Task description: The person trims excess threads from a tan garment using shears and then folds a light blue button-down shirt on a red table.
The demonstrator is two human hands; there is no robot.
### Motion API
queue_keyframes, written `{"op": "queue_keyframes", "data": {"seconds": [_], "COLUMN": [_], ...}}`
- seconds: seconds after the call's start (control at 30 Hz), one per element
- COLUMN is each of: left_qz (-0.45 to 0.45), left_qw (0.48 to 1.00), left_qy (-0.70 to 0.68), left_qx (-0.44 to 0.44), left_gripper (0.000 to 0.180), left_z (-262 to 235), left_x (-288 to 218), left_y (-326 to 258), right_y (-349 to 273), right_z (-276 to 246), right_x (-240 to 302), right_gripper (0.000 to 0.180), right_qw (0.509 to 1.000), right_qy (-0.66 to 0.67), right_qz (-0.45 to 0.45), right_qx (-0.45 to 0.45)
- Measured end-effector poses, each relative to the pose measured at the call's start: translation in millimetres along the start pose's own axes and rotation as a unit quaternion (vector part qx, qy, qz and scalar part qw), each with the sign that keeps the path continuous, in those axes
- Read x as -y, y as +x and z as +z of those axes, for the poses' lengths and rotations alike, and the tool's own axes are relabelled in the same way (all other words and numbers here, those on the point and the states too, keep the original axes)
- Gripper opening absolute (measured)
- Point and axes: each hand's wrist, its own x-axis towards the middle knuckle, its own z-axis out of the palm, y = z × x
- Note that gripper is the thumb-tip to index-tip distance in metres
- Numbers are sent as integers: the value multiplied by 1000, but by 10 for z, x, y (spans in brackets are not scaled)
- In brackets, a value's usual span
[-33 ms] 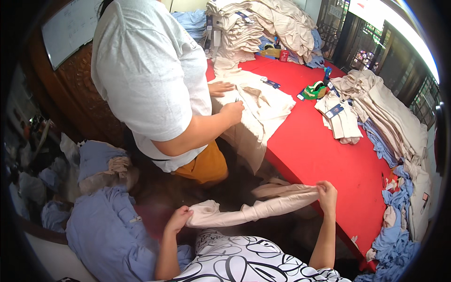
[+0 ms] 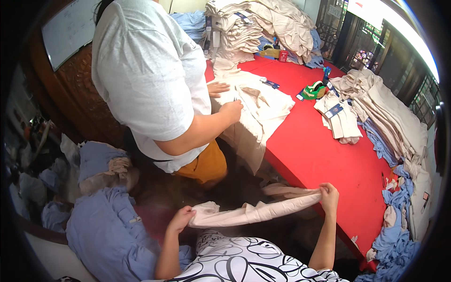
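Beige cloth (image 2: 256,214): stretched near the red worktop (image 2: 324,160) | left hand (image 2: 182,219), right hand (image 2: 330,197): each pinching one end | handling: probably light, soft, limp, unlikely to break; best gripped at both ends

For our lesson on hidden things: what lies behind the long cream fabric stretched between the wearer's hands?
Behind the long cream fabric, the flat red tabletop shows near its right end, dim space farther left; whatever the fabric covers is hidden.

Clothing wkshp; garment piles (image 2: 235,36); tags (image 2: 334,111); tape disp. (image 2: 314,91)
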Motion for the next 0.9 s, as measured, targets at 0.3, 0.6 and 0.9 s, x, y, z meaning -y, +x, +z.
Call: {"op": "queue_keyframes", "data": {"seconds": [0.3,0.6,0.9], "left_qz": [-118,-89,-87], "left_qw": [903,836,850], "left_qy": [391,514,503], "left_qx": [135,170,132], "left_gripper": [33,40,39], "left_z": [981,883,825], "left_x": [1122,1372,1477], "left_y": [495,363,247], "right_y": [-44,-123,-117], "right_z": [335,341,361], "right_x": [-998,-949,-947], "right_gripper": [16,21,22], "right_qw": [972,973,973], "right_qy": [-135,-168,-173], "right_qz": [-52,-41,-41], "right_qx": [-186,-154,-148]}}
